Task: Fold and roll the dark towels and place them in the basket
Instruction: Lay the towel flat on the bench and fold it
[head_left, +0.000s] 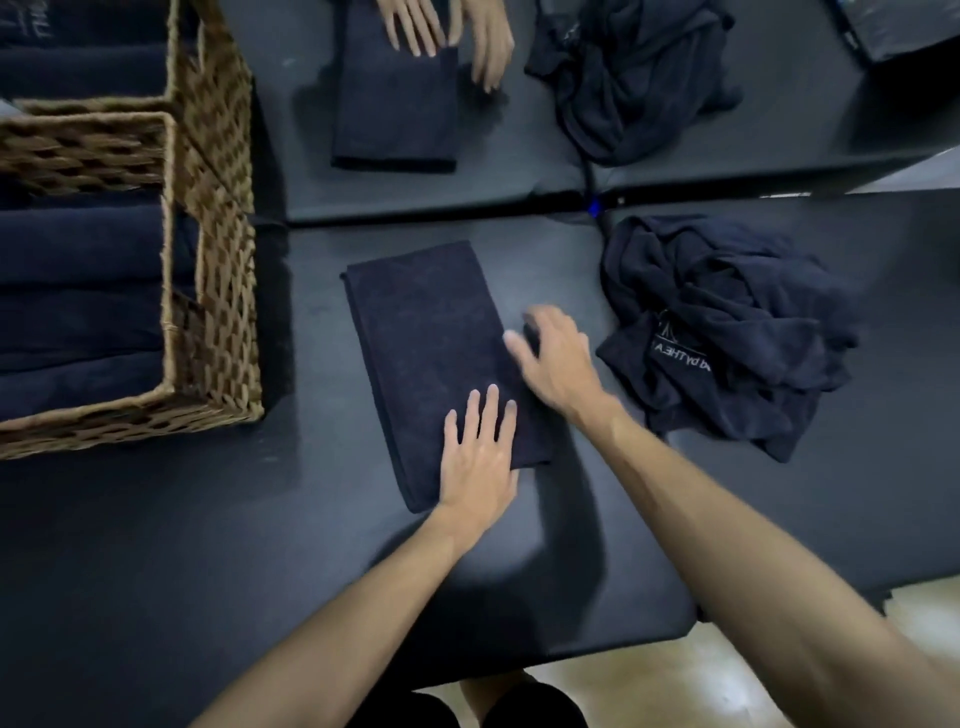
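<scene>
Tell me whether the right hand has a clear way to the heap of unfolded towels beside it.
Probably yes. The right hand sits at the folded towel's right edge, and only bare table lies between it and the heap of unfolded towels.

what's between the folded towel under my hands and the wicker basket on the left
Nothing: the head view shows only bare dark table between the folded towel and the basket.

Right hand (553, 358) is motion-blurred; we cannot tell whether its fingers touch the towel (436, 343). Left hand (480, 457) covers the towel's near right corner. Basket (208, 291) is cut by the left edge. Opposite hands (447, 31) are cut by the top edge. Pile's (727, 332) print is unreadable.
</scene>
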